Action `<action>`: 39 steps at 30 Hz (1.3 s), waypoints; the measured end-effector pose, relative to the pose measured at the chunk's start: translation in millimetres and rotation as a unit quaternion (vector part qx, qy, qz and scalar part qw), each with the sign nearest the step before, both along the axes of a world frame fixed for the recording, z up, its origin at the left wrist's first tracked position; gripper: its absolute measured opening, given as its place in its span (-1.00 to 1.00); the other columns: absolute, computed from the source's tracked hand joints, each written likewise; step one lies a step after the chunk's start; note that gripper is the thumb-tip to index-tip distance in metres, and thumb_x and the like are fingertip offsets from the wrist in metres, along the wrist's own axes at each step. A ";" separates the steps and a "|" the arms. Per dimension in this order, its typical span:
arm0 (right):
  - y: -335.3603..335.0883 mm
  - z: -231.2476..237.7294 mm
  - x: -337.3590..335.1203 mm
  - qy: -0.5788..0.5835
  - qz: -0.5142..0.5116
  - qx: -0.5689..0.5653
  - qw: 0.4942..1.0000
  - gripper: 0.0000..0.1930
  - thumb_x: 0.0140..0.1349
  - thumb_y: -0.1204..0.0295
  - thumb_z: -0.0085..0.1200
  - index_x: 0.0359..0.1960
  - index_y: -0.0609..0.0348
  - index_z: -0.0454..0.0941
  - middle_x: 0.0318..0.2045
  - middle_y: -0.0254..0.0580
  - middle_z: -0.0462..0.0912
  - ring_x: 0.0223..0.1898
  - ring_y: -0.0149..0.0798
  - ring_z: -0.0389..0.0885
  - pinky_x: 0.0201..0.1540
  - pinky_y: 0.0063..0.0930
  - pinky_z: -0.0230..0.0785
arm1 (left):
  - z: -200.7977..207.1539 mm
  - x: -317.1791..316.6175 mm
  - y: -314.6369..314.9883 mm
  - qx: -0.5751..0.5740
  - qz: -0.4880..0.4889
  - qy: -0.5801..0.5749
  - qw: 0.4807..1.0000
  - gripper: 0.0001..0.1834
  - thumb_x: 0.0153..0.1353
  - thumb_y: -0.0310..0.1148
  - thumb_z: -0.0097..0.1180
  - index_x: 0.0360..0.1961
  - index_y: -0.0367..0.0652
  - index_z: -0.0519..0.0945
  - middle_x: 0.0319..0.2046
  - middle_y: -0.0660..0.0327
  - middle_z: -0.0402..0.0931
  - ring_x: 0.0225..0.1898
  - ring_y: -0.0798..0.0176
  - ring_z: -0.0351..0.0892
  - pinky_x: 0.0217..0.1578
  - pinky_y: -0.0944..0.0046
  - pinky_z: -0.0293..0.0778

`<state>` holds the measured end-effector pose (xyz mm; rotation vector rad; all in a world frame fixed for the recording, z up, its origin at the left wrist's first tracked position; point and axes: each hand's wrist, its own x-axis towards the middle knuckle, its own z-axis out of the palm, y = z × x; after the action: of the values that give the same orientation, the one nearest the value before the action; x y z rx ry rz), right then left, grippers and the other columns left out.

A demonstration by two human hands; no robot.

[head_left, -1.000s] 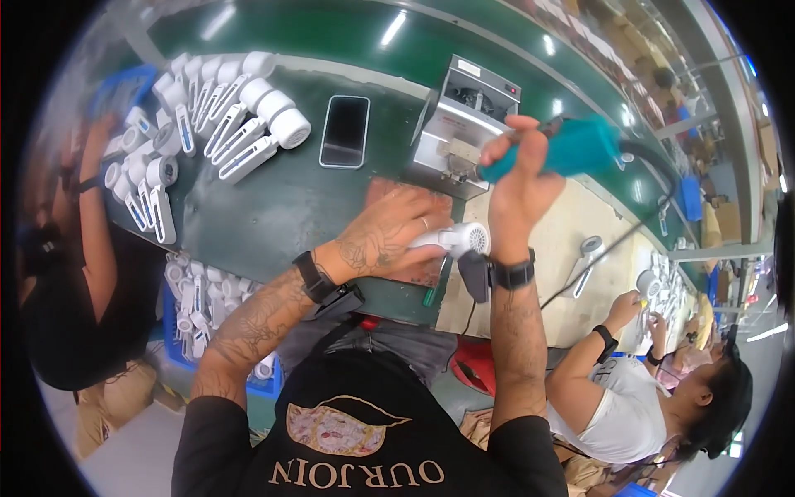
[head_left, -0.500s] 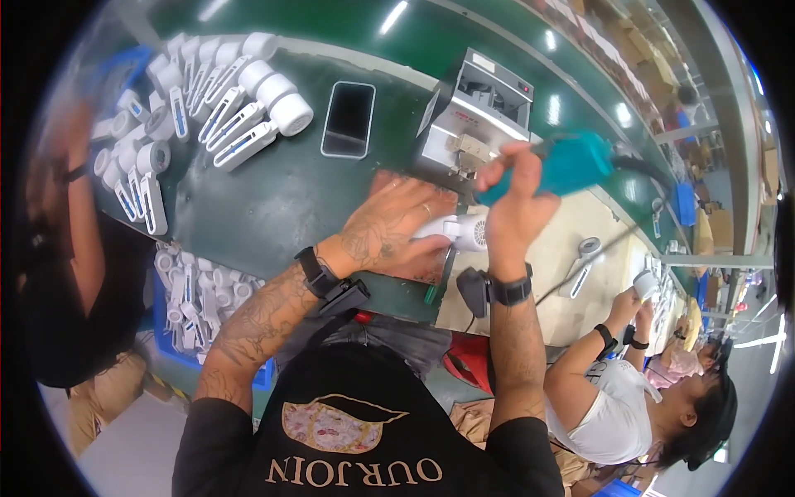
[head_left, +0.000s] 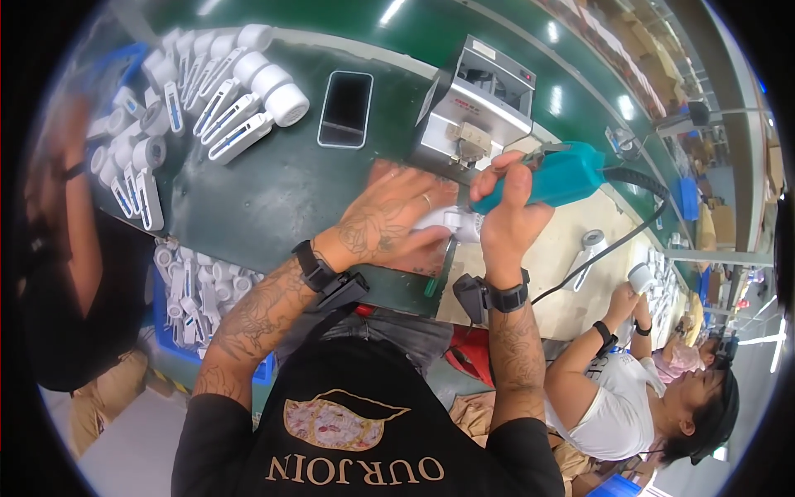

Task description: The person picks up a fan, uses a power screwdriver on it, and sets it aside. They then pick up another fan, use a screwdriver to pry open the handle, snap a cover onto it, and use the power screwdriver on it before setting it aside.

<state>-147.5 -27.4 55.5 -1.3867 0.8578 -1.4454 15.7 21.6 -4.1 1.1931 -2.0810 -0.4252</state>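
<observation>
Stretching beneath everything, the green bench (head_left: 240,186) is carrying a batch (head_left: 240,128) of white plastic fans, their round heads bunching and slim handles raking toward the person, perhaps to stop them rolling. Just beyond the hands, a boxy metal machine (head_left: 464,116) is standing close, seemingly for short reaches, its grey face catching the light. And now the right hand (head_left: 513,219) is grasping a smooth teal driver (head_left: 567,176), fingers wrapping near its nose, apparently for fine aim, while a black cord (head_left: 609,251) is curving away behind; whether the tip is touching anything is staying hidden. Over on the left, the left hand (head_left: 389,217) is clasping the fan (head_left: 458,222), likely bracing it. That glossy piece is resting over a scuffed reddish mat (head_left: 426,262), probably sparing its shell, its vented head partly hiding behind the right hand. Smallest of all, a slim green stick (head_left: 431,286) is lying at the mat's near edge.
</observation>
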 end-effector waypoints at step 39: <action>8.5 19.1 -4.5 -0.001 -0.022 0.000 1.000 -0.53 0.44 0.06 0.09 -0.17 0.37 0.50 -0.57 -0.21 0.47 -0.54 -0.29 0.49 -0.45 -0.40 0.35 | -0.8 -0.1 -0.3 -0.024 0.012 0.016 1.000 -0.53 0.26 -0.16 0.19 0.15 -0.09 0.56 -0.01 0.12 0.53 0.07 -0.03 0.46 0.12 0.00 0.36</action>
<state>-152.0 -18.8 74.6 -1.3737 0.8912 -1.4805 15.7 21.2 -4.9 1.1743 -2.0363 -0.3799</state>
